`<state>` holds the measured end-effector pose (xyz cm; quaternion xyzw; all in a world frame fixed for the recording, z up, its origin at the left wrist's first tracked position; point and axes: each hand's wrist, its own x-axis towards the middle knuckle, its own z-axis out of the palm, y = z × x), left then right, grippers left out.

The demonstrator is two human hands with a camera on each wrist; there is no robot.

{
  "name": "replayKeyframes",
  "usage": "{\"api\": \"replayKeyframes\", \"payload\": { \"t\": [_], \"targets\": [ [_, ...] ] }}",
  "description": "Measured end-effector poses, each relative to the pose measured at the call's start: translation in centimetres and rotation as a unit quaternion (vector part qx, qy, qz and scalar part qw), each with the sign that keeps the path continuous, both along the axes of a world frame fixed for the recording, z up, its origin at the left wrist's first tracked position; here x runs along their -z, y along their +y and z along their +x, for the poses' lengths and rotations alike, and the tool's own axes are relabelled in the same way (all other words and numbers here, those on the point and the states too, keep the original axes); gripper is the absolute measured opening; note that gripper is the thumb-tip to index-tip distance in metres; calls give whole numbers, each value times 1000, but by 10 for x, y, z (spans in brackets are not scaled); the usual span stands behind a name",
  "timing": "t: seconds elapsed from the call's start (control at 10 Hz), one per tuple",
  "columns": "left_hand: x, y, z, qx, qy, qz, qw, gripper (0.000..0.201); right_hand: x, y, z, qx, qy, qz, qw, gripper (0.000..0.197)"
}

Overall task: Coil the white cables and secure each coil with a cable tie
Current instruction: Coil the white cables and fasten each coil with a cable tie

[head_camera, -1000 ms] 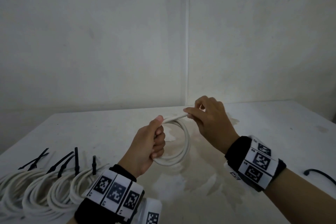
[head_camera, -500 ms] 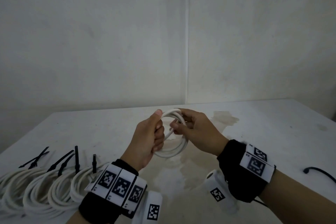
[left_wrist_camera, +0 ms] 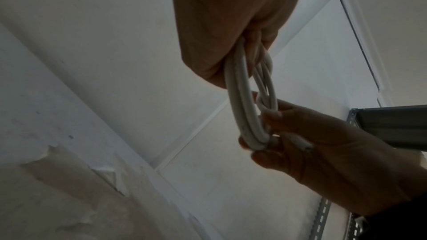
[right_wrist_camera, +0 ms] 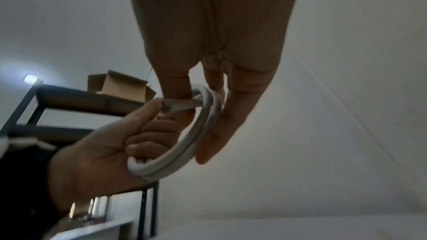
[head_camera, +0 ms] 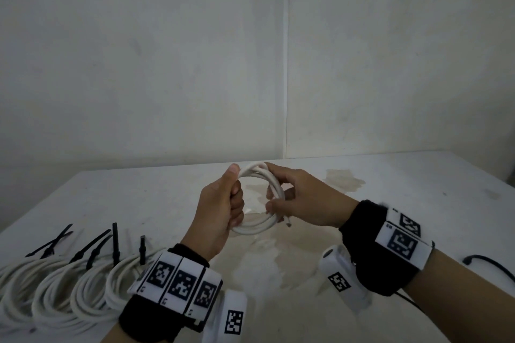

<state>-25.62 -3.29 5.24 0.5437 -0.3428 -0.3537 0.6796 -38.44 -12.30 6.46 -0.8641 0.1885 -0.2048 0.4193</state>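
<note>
The left hand (head_camera: pixel 220 211) is closed in a fist round the left side of a white cable coil (head_camera: pixel 262 200), with the thumb up along the top of the loops and the other fingers curled through the ring. The right hand (head_camera: pixel 303 200) holds the coil's right side: its thumb lies over the top strands and its fingers wrap behind and under them, pinching the loops together. In the left wrist view the right hand's fingertips (left_wrist_camera: pixel 272 116) press on the bundled strands from the side. In the right wrist view the right hand's fingers (right_wrist_camera: pixel 231 116) reach down along the outside of the ring while the left hand (right_wrist_camera: pixel 110 143) clamps its lower edge.

The coil is held in the air above the white table (head_camera: pixel 418 203), between the 2 hands, standing roughly upright. It is made of several turns of round white cable lying close together. One cut cable end (head_camera: pixel 288 222) sticks out just below the right hand's fingers. No tie is visible on this coil.

On the table at the near left lies a row of white coils (head_camera: pixel 55 295), each bound with a black cable tie (head_camera: pixel 115 242) whose tail points upward or slantwise. A loose black cable tie (head_camera: pixel 490 266) lies on the table at the far right, well apart from the hands. Both wrists carry black bands with black-and-white square markers.
</note>
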Motion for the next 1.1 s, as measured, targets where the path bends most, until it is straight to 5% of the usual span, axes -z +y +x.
{"api": "replayKeyframes", "payload": {
  "t": [0.3,0.7,0.9,1.1],
  "targets": [
    [4,-1,-5,-9,2,3,1000,43,-6,9,-2,67,97,-35,992,59],
    [3,1,-2,-18,50,-20,998,43,1,14,-5,91,93,-44,991,39],
    [4,-2,-3,-22,69,-30,997,43,0,8,-14,59,104,27,993,47],
    [7,-3,-3,27,96,-63,993,43,15,1,-2,126,21,-75,989,29]
  ]
}}
